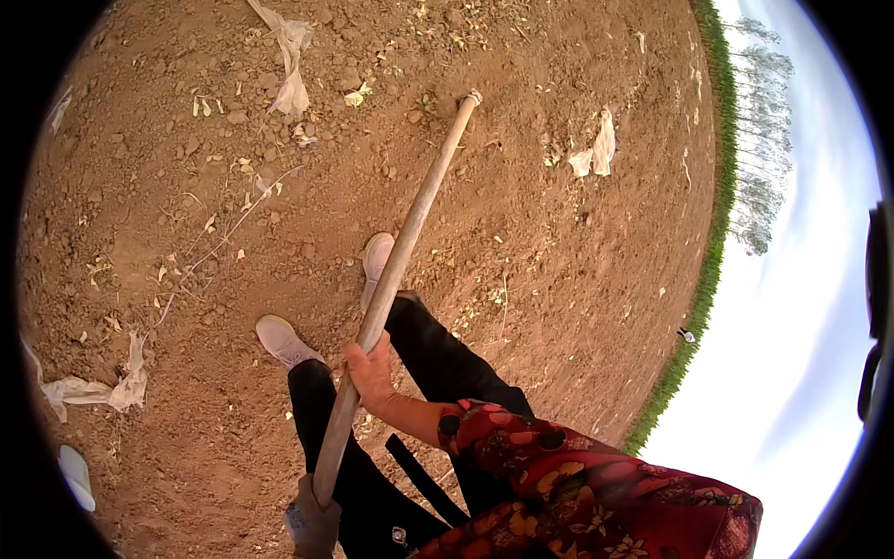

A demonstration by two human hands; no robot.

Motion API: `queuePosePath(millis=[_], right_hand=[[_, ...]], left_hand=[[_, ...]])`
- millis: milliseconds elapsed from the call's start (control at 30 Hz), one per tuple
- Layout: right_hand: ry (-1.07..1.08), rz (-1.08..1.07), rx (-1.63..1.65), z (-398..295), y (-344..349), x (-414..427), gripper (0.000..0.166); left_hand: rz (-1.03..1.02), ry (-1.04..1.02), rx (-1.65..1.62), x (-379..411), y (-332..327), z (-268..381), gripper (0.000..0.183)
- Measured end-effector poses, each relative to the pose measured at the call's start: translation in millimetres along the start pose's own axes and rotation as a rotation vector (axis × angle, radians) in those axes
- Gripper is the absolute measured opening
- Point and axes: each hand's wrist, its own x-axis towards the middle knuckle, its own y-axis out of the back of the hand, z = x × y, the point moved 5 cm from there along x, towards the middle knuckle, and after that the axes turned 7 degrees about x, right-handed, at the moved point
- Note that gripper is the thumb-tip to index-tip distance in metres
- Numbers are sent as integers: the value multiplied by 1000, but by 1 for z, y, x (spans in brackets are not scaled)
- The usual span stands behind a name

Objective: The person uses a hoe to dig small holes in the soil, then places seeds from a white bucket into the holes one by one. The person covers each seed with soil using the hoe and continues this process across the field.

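Observation:
A long wooden tool handle [419, 209] slants across the view, held in both hands. My right hand [370, 370], bare, wraps around its middle part. Down at the near end, my left hand [312, 517], in what looks like a greyish work glove, is closed on the wood. The far end of the handle meets the brown soil, with something wrapped or fitted at its tip [475, 96]; any tool head is hidden or cannot be made out. Two pale shoes [283, 339] stand on the soil beside and behind the handle.
Torn plastic film lies on the cloddy soil [559, 230] at upper left [292, 91], lower left [129, 384] and right [603, 143]. A dry stem [230, 234] lies left of the shoes. A pale smooth object [77, 478] sits at lower left. Far off, a person [686, 335] is near green plants [719, 209].

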Motion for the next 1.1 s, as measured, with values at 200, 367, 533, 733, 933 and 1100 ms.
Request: queuePosePath(millis=[200,367,533,733,933,1100], right_hand=[[-861,-297,150,97,-18,-158,40],[-823,-159,411,106,-33,-84,32],[-715,-122,471,48,-22,-35,32],[-201,13,503,-124,49,154,25],[419,168,279,-311,128,231,21],[411,169,207,-300,140,221,22]], left_hand=[[84,88,91,-145,-24,-149,51],[13,498,311,-242,-15,-227,55],[7,543,440,-187,-1,-211,54],[102,364,290,51,-17,-56,41],[256,-457,45,159,35,259,36],[181,-586,117,154,35,334,42]])
